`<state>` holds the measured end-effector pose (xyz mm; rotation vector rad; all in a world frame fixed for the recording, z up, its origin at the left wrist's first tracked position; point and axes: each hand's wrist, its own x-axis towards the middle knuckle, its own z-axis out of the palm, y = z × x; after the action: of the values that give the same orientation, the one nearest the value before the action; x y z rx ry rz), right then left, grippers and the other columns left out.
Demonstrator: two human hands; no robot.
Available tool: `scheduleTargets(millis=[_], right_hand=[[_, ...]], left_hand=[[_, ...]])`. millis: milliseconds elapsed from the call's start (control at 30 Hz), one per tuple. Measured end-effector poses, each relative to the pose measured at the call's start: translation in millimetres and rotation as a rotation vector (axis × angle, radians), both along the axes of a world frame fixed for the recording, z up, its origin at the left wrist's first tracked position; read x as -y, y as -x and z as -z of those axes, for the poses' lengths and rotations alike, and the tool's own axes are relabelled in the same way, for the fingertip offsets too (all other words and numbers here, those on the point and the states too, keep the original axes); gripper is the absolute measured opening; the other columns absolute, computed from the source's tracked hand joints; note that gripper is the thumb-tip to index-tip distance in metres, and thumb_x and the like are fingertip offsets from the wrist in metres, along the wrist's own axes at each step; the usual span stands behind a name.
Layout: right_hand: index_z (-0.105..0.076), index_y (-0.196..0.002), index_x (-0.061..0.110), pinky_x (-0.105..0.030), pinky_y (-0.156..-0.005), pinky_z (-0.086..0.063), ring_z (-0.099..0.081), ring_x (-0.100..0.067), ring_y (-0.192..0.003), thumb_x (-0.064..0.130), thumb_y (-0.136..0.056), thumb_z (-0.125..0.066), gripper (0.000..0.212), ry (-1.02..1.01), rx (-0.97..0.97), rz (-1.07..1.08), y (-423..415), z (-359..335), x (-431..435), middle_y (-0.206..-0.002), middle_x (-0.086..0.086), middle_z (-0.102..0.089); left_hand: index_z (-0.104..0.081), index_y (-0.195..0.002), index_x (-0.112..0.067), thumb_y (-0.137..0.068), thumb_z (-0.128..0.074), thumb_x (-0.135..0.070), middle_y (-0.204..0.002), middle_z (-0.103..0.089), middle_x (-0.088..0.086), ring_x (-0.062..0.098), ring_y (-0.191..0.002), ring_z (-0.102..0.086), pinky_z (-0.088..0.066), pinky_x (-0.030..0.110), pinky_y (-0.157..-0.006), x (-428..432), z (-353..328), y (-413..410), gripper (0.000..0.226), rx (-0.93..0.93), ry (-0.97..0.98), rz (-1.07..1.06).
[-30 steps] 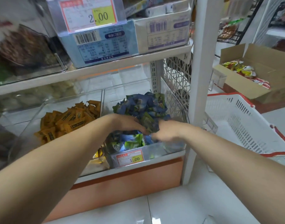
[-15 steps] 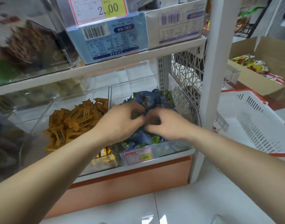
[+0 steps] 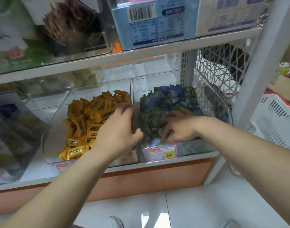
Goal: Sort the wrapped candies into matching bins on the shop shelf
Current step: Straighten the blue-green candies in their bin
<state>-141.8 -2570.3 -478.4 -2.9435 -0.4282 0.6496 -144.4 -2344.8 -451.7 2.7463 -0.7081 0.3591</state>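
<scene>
Two clear bins stand side by side on the low shelf. The left bin [image 3: 57, 112] holds orange wrapped candies [image 3: 85, 119]. In the right bin [image 3: 196, 147] lies a heap of blue and green wrapped candies [image 3: 167, 99]. My left hand [image 3: 118, 129] reaches over the divider between the bins, its fingers stretched onto the orange pile and its thumb at the divider. My right hand [image 3: 178, 127] rests palm down on the blue and green heap, fingers spread with their tips among the wrappers near the bin's front. Blur hides whether either hand holds a candy.
A red price tag [image 3: 162, 153] marks the right bin's front. Blue and white boxes [image 3: 154, 22] sit on the shelf above. A white post [image 3: 256, 63] and lattice panel bound the right side. A white and red basket [image 3: 275, 119] stands beyond it.
My left hand has moved left from the blue and green heap over to the orange bin. My right hand slid down towards the right bin's front. The view moved closer.
</scene>
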Motion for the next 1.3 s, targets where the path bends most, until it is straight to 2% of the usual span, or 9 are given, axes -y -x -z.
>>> scheduleTargets(millis=[200,300,433,533,600,700,867,1100,1300], right_hand=[[-0.071,-0.093,0.046,-0.045,-0.111,-0.028,-0.024,-0.026,-0.143,0.037,-0.084,-0.063,0.014,0.194,0.216,0.122,5.9,-18.1,29.0,-0.152,0.008,-0.037],[-0.066,-0.078,0.038,-0.039,-0.095,-0.046,-0.049,-0.021,-0.12,0.036,-0.085,-0.064,0.008,-0.073,0.426,0.094,8.0,-24.3,15.9,-0.127,0.008,-0.058],[-0.069,-0.084,0.045,-0.031,-0.09,-0.05,-0.063,-0.003,-0.096,0.03,-0.096,-0.06,0.021,-0.508,-0.009,0.035,11.1,-18.9,-30.5,-0.102,0.021,-0.069],[-0.074,-0.096,0.032,-0.039,-0.095,-0.047,-0.063,-0.017,-0.098,0.031,-0.102,-0.046,0.029,-0.328,-0.302,-0.019,4.5,-5.0,-43.4,-0.112,0.007,-0.072],[-0.068,-0.12,0.027,-0.044,-0.107,-0.04,-0.054,-0.026,-0.121,0.047,-0.1,-0.039,0.041,-0.118,-0.266,0.045,-2.6,-1.5,-34.3,-0.137,-0.004,-0.06],[-0.069,-0.113,0.044,-0.046,-0.122,-0.015,-0.026,-0.027,-0.147,0.062,-0.098,-0.029,0.046,0.097,-0.128,0.042,-3.2,-4.8,-13.7,-0.151,0.005,-0.047],[-0.064,-0.076,0.017,-0.042,-0.082,-0.055,-0.066,-0.026,-0.084,0.061,-0.088,-0.042,0.051,0.107,0.0,0.076,-1.4,-20.6,13.7,-0.088,-0.003,-0.07],[-0.07,-0.099,0.038,-0.04,-0.088,-0.052,-0.06,-0.016,-0.107,0.055,-0.086,-0.058,0.025,-0.187,0.423,0.225,-12.3,-29.9,8.6,-0.113,0.016,-0.063],[-0.022,-0.156,0.041,-0.05,-0.122,-0.016,-0.017,-0.027,-0.151,0.072,-0.086,-0.052,0.082,-0.054,0.246,0.224,-93.4,-7.9,-11.8,-0.166,-0.003,-0.017]], left_hand=[[-0.045,-0.133,-0.032,-0.075,-0.066,-0.051,-0.137,-0.041,-0.008,0.015,-0.103,-0.059,-0.046,0.02,-0.068,-4.4,1.6,-9.2,0.064,-0.007,0.042,0.041],[-0.047,-0.134,-0.029,-0.074,-0.067,-0.051,-0.136,-0.039,-0.008,0.014,-0.102,-0.058,-0.045,0.019,-0.07,-5.8,2.5,-12.5,0.067,-0.026,0.066,0.049],[-0.048,-0.135,-0.027,-0.073,-0.068,-0.046,-0.137,-0.037,-0.007,0.019,-0.107,-0.059,-0.053,0.03,-0.079,-4.6,4.6,-12.3,0.068,-0.032,0.089,0.056],[-0.045,-0.137,-0.027,-0.076,-0.067,-0.044,-0.139,-0.034,-0.009,0.019,-0.109,-0.058,-0.053,0.029,-0.08,-5.1,6.8,-11.4,0.067,-0.037,0.102,0.06],[-0.045,-0.138,-0.028,-0.076,-0.066,-0.046,-0.139,-0.032,-0.011,0.018,-0.11,-0.058,-0.055,0.031,-0.08,-6.1,7.3,-12.0,0.068,-0.038,0.106,0.067],[-0.045,-0.138,-0.03,-0.074,-0.065,-0.049,-0.14,-0.032,-0.013,0.016,-0.11,-0.057,-0.055,0.031,-0.079,-8.5,7.6,-13.5,0.069,-0.042,0.119,0.072],[-0.047,-0.136,-0.031,-0.072,-0.062,-0.054,-0.137,-0.035,-0.014,0.013,-0.107,-0.057,-0.048,0.022,-0.073,-10.8,9.0,-16.9,0.07,-0.033,0.139,0.094],[-0.048,-0.134,-0.03,-0.065,-0.055,-0.058,-0.135,-0.034,-0.011,0.019,-0.096,-0.063,-0.056,0.029,-0.073,-6.8,11.0,-19.8,0.075,-0.066,0.19,0.074],[-0.042,-0.136,-0.032,-0.063,-0.043,-0.063,-0.143,-0.034,-0.008,0.025,-0.101,-0.064,-0.057,0.034,-0.075,-4.8,15.0,-17.8,0.08,-0.069,0.211,0.058]])
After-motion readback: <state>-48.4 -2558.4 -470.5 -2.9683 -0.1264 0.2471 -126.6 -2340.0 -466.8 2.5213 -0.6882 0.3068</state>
